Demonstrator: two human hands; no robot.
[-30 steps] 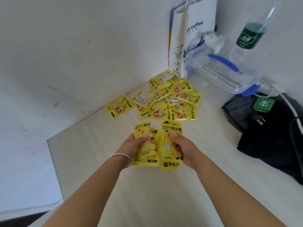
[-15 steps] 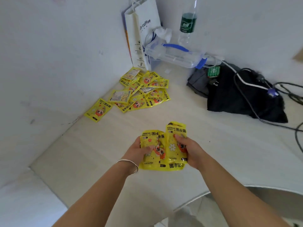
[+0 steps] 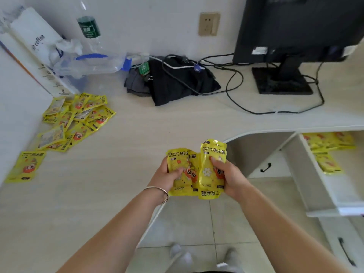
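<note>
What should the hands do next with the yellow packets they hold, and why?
Probably carry them to the right and lay them in the open drawer. The left hand and right hand each grip yellow packets near the desk edge, the drawer holds matching packets, and a pile lies on the desk waiting.

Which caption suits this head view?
Left hand and right hand grip yellow hand-warmer packets at the desk edge, near an open drawer.
</note>
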